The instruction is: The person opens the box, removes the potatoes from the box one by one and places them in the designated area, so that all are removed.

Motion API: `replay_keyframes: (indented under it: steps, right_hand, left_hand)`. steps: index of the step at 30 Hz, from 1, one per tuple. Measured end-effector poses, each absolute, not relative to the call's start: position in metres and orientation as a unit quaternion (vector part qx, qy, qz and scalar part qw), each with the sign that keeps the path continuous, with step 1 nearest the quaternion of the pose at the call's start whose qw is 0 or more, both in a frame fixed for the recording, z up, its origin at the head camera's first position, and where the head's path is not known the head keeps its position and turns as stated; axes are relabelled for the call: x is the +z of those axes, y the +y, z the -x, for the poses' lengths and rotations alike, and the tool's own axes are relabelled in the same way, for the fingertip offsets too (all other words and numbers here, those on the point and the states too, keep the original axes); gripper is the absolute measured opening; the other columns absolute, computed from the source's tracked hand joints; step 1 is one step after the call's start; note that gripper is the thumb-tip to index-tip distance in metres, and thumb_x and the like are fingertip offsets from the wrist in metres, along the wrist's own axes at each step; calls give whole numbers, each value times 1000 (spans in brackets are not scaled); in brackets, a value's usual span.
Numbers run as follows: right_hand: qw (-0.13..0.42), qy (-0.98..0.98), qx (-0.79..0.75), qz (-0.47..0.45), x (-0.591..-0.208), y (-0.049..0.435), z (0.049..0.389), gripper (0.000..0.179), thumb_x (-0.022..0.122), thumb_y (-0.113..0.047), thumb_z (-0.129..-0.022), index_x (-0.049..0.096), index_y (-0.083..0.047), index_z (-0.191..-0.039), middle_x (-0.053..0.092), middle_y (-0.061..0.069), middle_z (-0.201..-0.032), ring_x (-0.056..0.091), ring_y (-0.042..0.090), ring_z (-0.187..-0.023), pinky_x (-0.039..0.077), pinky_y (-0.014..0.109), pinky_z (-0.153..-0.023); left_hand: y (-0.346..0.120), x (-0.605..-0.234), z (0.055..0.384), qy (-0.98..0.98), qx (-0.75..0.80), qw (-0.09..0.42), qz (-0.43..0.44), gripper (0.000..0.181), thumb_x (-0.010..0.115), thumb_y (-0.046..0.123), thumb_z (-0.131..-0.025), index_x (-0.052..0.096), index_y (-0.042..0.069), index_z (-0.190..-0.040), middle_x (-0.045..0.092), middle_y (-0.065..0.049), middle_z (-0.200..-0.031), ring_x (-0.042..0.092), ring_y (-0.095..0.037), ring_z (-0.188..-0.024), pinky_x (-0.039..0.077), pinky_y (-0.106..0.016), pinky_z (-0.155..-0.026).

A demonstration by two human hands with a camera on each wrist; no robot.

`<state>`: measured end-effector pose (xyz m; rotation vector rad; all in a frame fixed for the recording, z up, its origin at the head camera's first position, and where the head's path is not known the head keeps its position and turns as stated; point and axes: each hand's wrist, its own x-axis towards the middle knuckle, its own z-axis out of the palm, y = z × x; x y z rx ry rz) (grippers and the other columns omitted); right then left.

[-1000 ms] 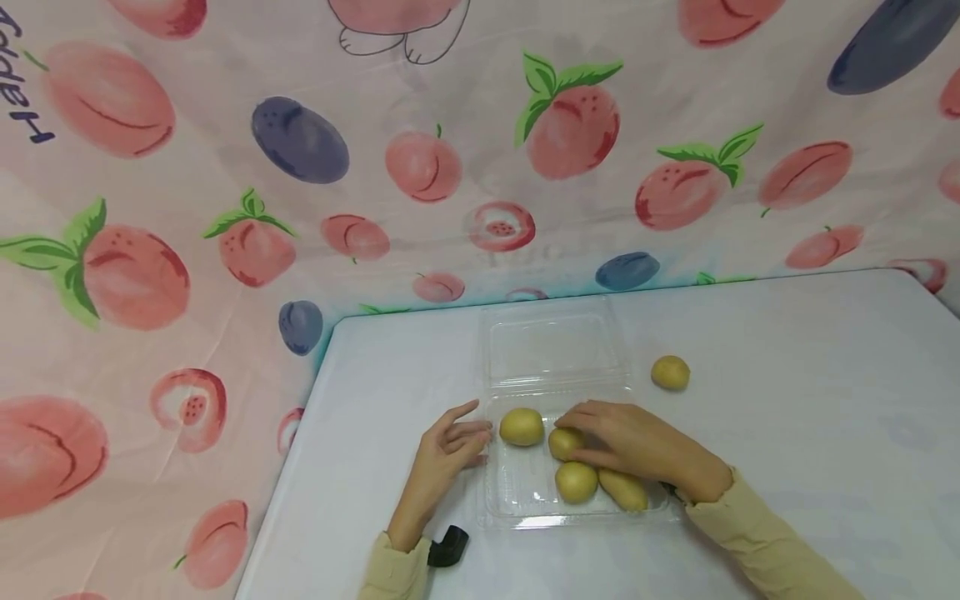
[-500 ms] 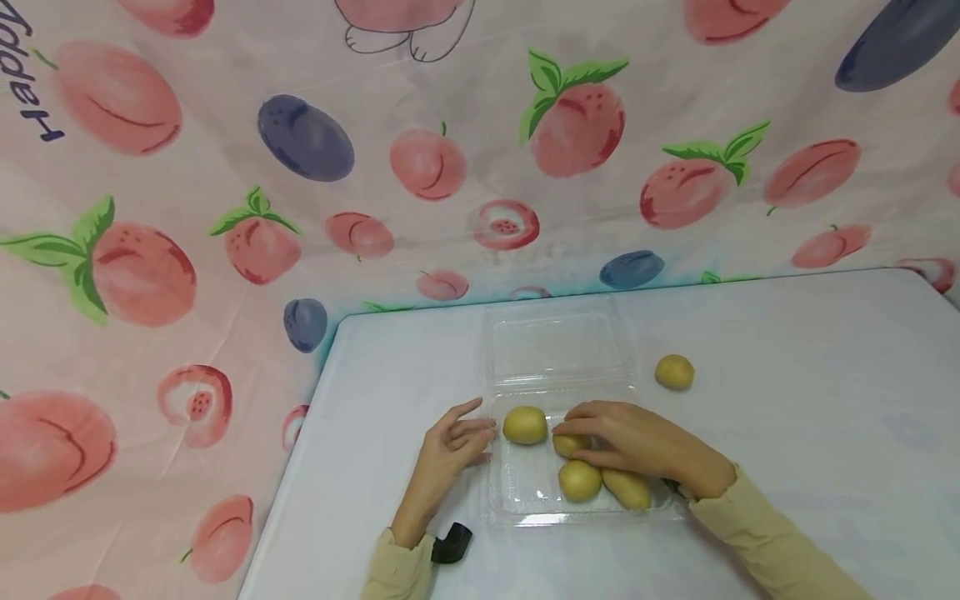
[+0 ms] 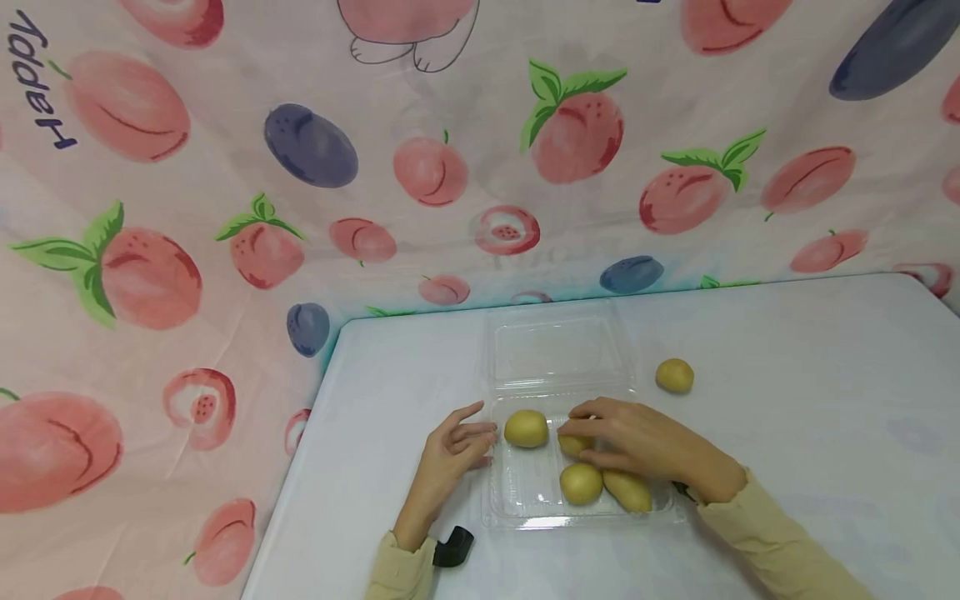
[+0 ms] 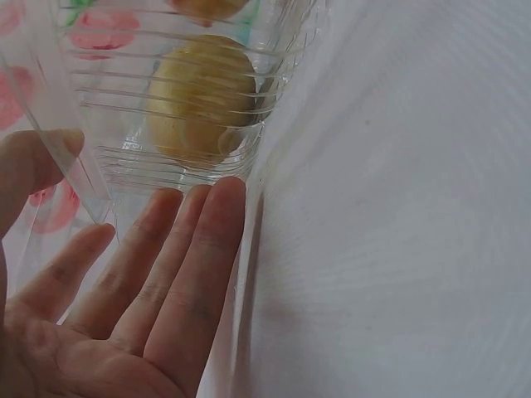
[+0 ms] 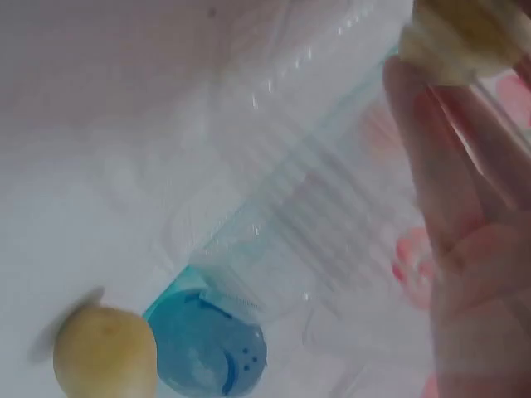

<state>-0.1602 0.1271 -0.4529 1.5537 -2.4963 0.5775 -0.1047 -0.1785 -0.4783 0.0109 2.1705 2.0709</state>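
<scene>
A clear plastic clamshell box (image 3: 525, 500) lies with its lid folded back on the white table. My right hand (image 3: 637, 437) reaches in from the right and grips a small yellow potato (image 3: 574, 443), partly covered by the fingers; the right wrist view shows this potato (image 5: 460, 41) at the fingertips. Beneath that hand are a round potato (image 3: 581, 484) and a longer potato (image 3: 628, 490), side by side. Another potato (image 3: 527, 428) sits at the box's left. My left hand (image 3: 450, 454) is at the left wall, straight fingers (image 4: 199, 274) right against its outside and thumb by the rim.
One loose potato (image 3: 674, 376) lies on the table (image 3: 810, 400), right of the raised lid (image 3: 555, 346). Behind the table hangs a fruit-print cloth (image 3: 442, 100). A black strap piece (image 3: 453, 547) shows by the left cuff.
My right hand has shifted slightly to the right with the potato in its fingers. The left hand stays by the box wall. The head view has tilted a little.
</scene>
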Motion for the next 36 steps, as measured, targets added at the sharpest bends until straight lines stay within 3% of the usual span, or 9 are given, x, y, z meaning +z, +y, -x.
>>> replay_keyframes:
  steps: [13, 36]
  right_hand:
    - [125, -813, 212, -528, -446, 145, 163, 36, 80, -19, -84, 69, -20, -118, 67, 5, -116, 66, 21, -103, 60, 34, -80]
    - [151, -844, 196, -475, -418, 174, 159, 49, 86, -12, -75, 70, -20, -121, 67, 3, -117, 67, 17, -97, 61, 29, -70]
  left_hand:
    - [-178, -477, 103, 719, 692, 70, -4, 57, 71, 13, -93, 48, 8, -145, 65, -23, -124, 65, -35, -112, 63, -34, -80]
    - [-178, -478, 103, 716, 695, 75, 0, 57, 70, 14, -93, 48, 9, -145, 65, -22, -125, 65, -32, -112, 63, -35, -77]
